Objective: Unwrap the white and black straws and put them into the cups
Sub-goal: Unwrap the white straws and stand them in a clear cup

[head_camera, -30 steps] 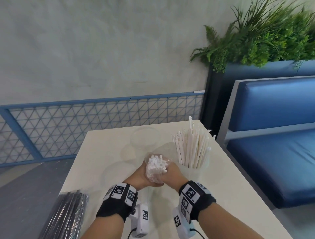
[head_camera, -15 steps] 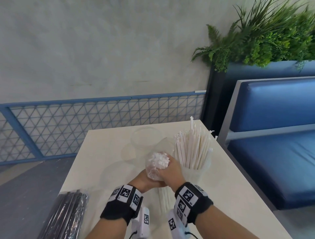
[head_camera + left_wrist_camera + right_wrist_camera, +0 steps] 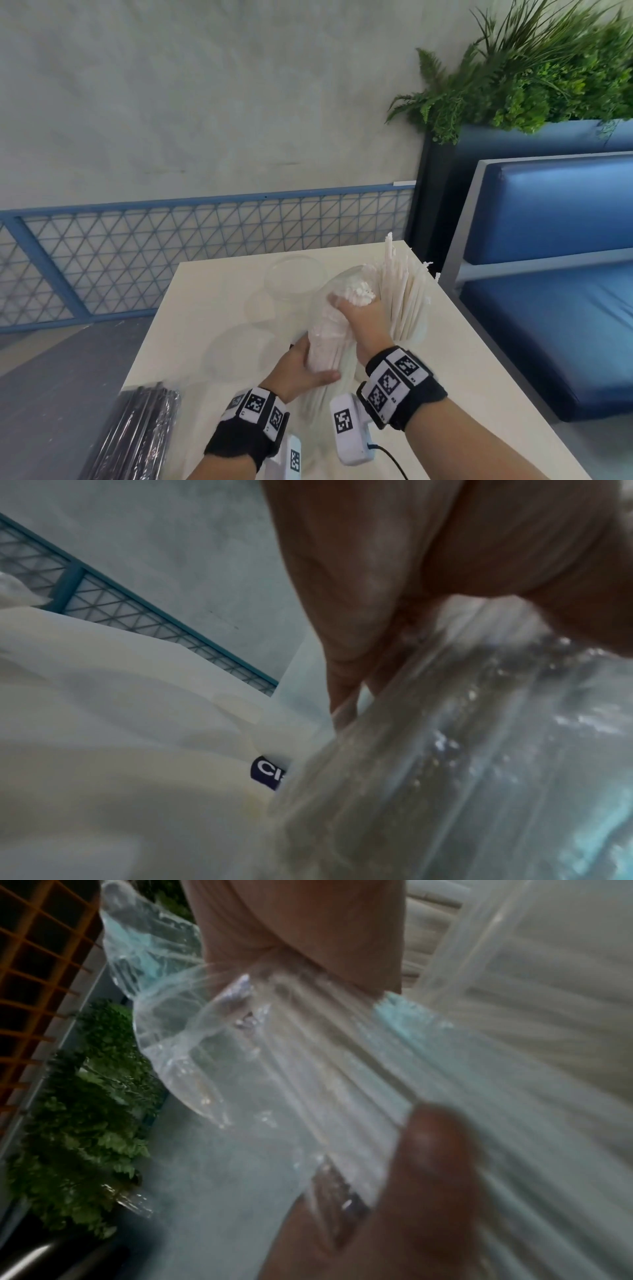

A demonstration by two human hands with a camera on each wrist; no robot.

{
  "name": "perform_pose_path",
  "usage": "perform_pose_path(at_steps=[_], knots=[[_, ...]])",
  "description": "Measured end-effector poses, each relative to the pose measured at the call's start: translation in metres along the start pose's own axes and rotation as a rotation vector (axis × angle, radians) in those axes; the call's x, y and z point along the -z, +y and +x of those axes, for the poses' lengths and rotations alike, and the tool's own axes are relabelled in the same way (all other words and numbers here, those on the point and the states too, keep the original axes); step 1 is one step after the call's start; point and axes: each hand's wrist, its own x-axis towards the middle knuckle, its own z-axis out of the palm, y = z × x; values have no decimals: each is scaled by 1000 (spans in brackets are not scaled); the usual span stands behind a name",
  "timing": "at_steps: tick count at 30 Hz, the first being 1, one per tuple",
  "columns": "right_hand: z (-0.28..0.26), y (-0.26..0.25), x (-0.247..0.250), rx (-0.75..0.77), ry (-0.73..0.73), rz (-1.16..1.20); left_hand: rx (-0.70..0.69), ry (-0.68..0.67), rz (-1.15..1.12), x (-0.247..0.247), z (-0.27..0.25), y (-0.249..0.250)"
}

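Gripping a bundle of white straws point(image 3: 325, 342) over the middle of the table point(image 3: 219, 298), both hands are curled round it: the left hand point(image 3: 301, 368) wraps the lower part, and the right hand point(image 3: 364, 320) closes round the upper end, just beside a cup point(image 3: 416, 330) already packed with upright white straws. Clear wrap point(image 3: 164, 1031) clings loosely round the bundle and bunches past the right fingers, so the unwrapping looks under way, not finished.

By this look the white half is partly done. The bundle in hand has yet to leave its wrap and go into a cup. Another clear cup point(image 3: 296, 277) stands behind with nothing visible in it, and a third clear shape to the left may be a cup too. The black straws point(image 3: 137, 435) lie at the near left corner of the table inside their shiny wrap, seemingly untouched.

Both wrist views are smeared and close, showing little beyond skin and film. The open end of the wrap is hard to place, the filled cup's base is hidden behind the right hand, and the black pack is cut off by the bottom edge.
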Motion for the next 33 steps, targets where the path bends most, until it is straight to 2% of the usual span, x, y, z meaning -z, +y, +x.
perform_pose_path(at_steps=[4,6,8,12,17,22,25,28,33], knots=[[2,-9,-4,-16,-48,-20,-39,107,-79,-2,-1,7],[4,-11,-6,-7,-133,-149,-38,121,-167,3,-2,14],[3,-11,-6,-24,-224,-312,-40,83,-222,7,-2,20],[0,-9,0,-74,-295,-404,-47,17,-192,5,-6,30],[-9,-8,-3,-45,-164,-323,-47,-9,-138,-3,-8,32],[-4,-15,-4,-123,-24,-69,-5,54,-192,-1,-14,44],[3,-22,-2,-116,32,18,-3,101,-168,-3,-15,41],[1,-28,-5,-70,49,34,2,133,-151,-5,-12,36],[4,-35,6,-76,8,138,-6,99,-87,-4,-13,28]])
